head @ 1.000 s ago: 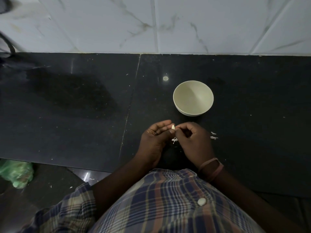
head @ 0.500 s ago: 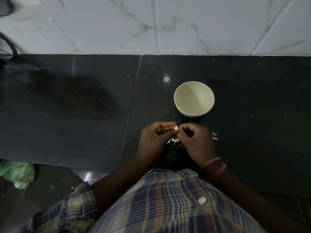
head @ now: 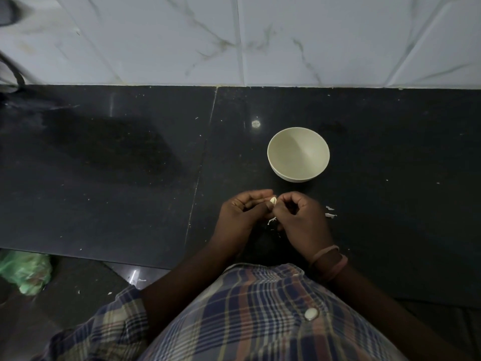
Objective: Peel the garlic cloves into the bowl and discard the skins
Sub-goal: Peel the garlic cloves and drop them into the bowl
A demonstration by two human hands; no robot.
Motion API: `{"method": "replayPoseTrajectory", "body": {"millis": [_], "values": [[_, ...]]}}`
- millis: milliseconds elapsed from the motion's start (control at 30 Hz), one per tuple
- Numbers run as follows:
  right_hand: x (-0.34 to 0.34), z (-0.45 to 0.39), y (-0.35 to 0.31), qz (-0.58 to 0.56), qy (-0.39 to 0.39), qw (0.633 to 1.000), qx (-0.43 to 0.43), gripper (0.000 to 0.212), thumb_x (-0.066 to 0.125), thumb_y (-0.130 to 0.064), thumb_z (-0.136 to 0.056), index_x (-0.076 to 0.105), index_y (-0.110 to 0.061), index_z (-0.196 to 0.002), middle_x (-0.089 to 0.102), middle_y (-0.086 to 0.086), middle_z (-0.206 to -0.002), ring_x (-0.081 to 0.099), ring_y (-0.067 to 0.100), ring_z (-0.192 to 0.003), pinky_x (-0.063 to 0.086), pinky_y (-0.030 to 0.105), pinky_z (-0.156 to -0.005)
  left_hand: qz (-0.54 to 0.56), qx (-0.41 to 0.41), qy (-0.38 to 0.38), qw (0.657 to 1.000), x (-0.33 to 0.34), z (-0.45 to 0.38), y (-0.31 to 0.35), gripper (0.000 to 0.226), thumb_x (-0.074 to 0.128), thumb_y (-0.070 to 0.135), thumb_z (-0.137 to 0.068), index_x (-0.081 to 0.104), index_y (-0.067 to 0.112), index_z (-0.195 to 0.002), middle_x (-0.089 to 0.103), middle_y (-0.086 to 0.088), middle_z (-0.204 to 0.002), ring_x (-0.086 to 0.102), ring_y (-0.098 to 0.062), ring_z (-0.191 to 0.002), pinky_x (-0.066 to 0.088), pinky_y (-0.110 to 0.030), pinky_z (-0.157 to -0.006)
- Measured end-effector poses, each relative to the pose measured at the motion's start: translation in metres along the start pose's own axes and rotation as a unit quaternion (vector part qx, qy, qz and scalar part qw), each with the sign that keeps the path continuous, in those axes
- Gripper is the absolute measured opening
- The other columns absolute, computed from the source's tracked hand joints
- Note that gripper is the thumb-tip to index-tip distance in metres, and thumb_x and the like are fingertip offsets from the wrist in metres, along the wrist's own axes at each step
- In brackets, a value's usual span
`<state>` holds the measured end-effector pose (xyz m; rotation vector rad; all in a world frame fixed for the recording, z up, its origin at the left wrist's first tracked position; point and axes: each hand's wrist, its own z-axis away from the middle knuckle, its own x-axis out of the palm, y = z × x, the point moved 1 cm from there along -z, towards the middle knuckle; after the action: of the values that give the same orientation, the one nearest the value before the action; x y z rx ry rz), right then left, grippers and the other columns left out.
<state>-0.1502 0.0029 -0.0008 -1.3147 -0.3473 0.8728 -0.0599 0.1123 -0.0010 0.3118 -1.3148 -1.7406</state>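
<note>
Clove (head: 273,200) tilted since; both hands (head: 240,213) pinch it, tip up-left.

You saw cream bowl (head: 298,154), black speckled bench (head: 130,178), white grey-veined wall tiles (head: 156,40), your plaid blue-brown shirt (head: 247,316), pink wristbands (head: 329,259), green bag (head: 24,270).

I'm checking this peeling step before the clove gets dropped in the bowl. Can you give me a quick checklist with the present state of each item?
1. Garlic clove held in a grip: ok, pinched between the left hand and right hand.
2. Clove fully peeled: cannot tell; skin shreds hang below the fingers.
3. Bowl upright and within reach: ok, just beyond the hands.
4. Bowl interior free of skins: ok, nothing visible inside.
5. Loose skins discarded: not ok, skin scraps lie on the counter right of the right hand.
</note>
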Motion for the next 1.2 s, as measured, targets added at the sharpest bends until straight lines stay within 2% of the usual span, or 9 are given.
{"method": "replayPoseTrajectory", "body": {"millis": [167, 333, 467, 700, 900, 1033, 1200], "values": [[-0.0003, 0.0012, 0.0005, -0.007, 0.002, 1.000, -0.007, 0.008, 0.072, -0.019, -0.087, 0.069, -0.016, -0.081, 0.067, -0.002, -0.065, 0.058, 0.007, -0.054, 0.047, 0.024, -0.056, 0.028, -0.019, -0.006, 0.999, 0.0002, -0.0001, -0.0018, 0.023, 0.067, -0.002, -0.090, 0.072, 0.005, -0.112, 0.076, -0.018, -0.106, 0.072, -0.027, -0.097, 0.058, -0.037, -0.092], [0.0005, 0.0011, 0.0019, -0.008, -0.007, 1.000, 0.004, 0.009, 0.074, -0.019, -0.088, 0.070, -0.013, -0.084, 0.069, 0.003, -0.070, 0.058, 0.008, -0.057, 0.050, 0.027, -0.057, 0.023, -0.023, 0.000, 0.999, -0.0020, -0.0013, -0.0054, 0.023, 0.069, 0.000, -0.089, 0.073, 0.007, -0.110, 0.076, -0.018, -0.105, 0.073, -0.023, -0.093, 0.058, -0.032, -0.082], [-0.0001, 0.0008, 0.0035, 0.000, -0.006, 1.000, 0.011, 0.008, 0.071, -0.019, -0.090, 0.069, -0.013, -0.086, 0.070, 0.004, -0.073, 0.059, 0.008, -0.058, 0.049, 0.027, -0.058, 0.047, -0.042, 0.005, 0.998, -0.0014, -0.0010, -0.0078, 0.023, 0.066, 0.002, -0.092, 0.070, 0.003, -0.114, 0.074, -0.021, -0.109, 0.071, -0.028, -0.097, 0.057, -0.039, -0.091], [0.0011, 0.0003, 0.0026, 0.004, -0.003, 1.000, 0.018, 0.005, 0.068, -0.016, -0.092, 0.068, -0.013, -0.088, 0.069, 0.002, -0.074, 0.059, 0.007, -0.058, 0.049, 0.021, -0.056, 0.124, -0.082, 0.015, 0.989, -0.0010, -0.0023, -0.0083, 0.024, 0.062, -0.001, -0.093, 0.067, 0.000, -0.117, 0.074, -0.017, -0.106, 0.073, -0.020, -0.089, 0.059, -0.028, -0.078], [0.0012, 0.0004, 0.0029, -0.007, -0.001, 1.000, 0.021, 0.006, 0.068, -0.014, -0.091, 0.068, -0.010, -0.088, 0.069, 0.004, -0.073, 0.058, 0.007, -0.056, 0.049, 0.023, -0.055, 0.163, -0.104, 0.012, 0.981, -0.0006, -0.0022, -0.0077, 0.023, 0.057, 0.000, -0.097, 0.065, -0.001, -0.118, 0.075, -0.016, -0.104, 0.073, -0.018, -0.088, 0.059, -0.025, -0.077], [0.0018, 0.0002, 0.0008, -0.018, 0.003, 1.000, 0.021, 0.007, 0.067, -0.012, -0.092, 0.067, -0.006, -0.087, 0.066, -0.004, -0.064, 0.056, 0.002, -0.051, 0.047, 0.019, -0.053, 0.185, -0.115, 0.010, 0.976, -0.0011, -0.0029, -0.0065, 0.023, 0.057, 0.000, -0.097, 0.065, 0.001, -0.118, 0.075, -0.016, -0.106, 0.074, -0.019, -0.089, 0.060, -0.025, -0.079], [0.0050, -0.0006, 0.0007, -0.014, 0.022, 0.999, 0.022, 0.013, 0.065, -0.015, -0.094, 0.065, -0.005, -0.086, 0.064, -0.003, -0.062, 0.055, 0.004, -0.050, 0.045, 0.019, -0.051, 0.206, -0.127, 0.023, 0.970, -0.0008, -0.0029, -0.0055, 0.021, 0.058, 0.001, -0.096, 0.066, 0.002, -0.116, 0.075, -0.016, -0.105, 0.073, -0.018, -0.087, 0.060, -0.024, -0.079]]}}
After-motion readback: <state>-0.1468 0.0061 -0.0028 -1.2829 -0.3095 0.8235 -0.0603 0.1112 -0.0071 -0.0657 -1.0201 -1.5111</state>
